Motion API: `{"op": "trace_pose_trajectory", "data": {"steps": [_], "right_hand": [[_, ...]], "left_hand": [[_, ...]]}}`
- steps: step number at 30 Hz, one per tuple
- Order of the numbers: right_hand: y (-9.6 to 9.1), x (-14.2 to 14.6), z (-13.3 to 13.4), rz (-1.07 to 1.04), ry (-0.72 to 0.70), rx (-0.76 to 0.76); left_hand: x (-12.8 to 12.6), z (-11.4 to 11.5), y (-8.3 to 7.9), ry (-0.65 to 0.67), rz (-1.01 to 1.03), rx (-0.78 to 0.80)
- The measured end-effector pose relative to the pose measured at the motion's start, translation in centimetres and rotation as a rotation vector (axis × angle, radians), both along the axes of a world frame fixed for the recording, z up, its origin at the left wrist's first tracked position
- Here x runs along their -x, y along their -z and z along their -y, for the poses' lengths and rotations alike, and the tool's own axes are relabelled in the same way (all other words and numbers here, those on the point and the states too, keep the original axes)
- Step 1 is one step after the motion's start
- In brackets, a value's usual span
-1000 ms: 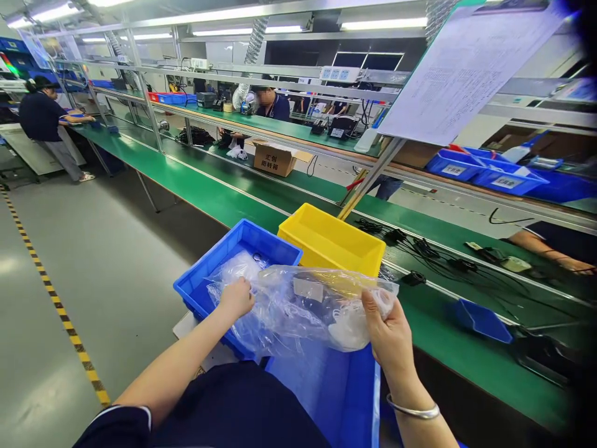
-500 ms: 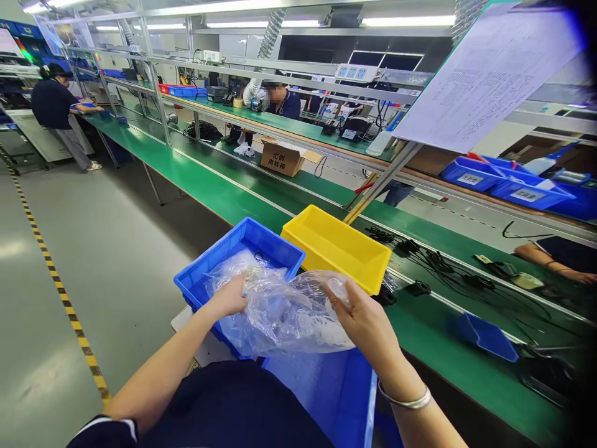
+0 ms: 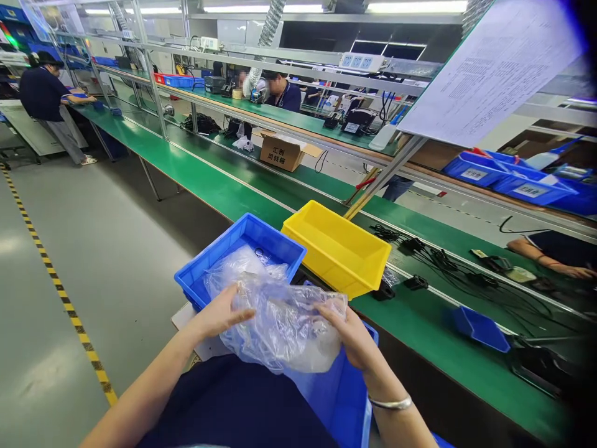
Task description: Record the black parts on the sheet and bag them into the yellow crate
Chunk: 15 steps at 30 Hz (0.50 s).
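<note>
A crumpled clear plastic bag (image 3: 284,326) with whitish contents, too blurred to name, hangs between my two hands in front of my body. My left hand (image 3: 221,316) holds the bag's left side, its thumb lying across the film and its fingers partly hidden by it. At the right upper edge, my right hand (image 3: 352,333) pinches the film between thumb and fingers. Behind the bag is a blue bin (image 3: 186,287) with more clear plastic inside. A second blue bin (image 3: 359,407) sits below the bag, partly covered by it.
A yellow bin (image 3: 336,246) stands on the green bench (image 3: 200,180), beside the blue bin. Black cables (image 3: 441,261) and a small blue tray (image 3: 480,328) lie to the right. A cardboard box (image 3: 280,152) is farther back. Another person's hand (image 3: 576,272) rests at the far right.
My right hand has lowered slightly with its side of the bag. My left thumb has spread away from the fingers, and the bag hangs lower.
</note>
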State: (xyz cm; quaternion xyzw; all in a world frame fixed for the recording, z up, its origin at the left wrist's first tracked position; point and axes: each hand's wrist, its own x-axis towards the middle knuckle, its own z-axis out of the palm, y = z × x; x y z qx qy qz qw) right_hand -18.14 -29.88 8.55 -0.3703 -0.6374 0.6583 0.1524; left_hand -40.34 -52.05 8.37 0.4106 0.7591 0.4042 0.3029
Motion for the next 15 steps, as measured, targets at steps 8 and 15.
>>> {"op": "trace_pose_trajectory", "data": {"steps": [8, 15], "right_hand": [[-1.6, -2.9, 2.9, -0.25, -0.57, 0.339], [-0.9, 0.1, 5.1, -0.061, -0.751, -0.164]], "left_hand": [[-3.0, -1.0, 1.2, 0.124, -0.087, -0.017], [-3.2, -1.9, 1.2, 0.149, -0.11, -0.033]]}}
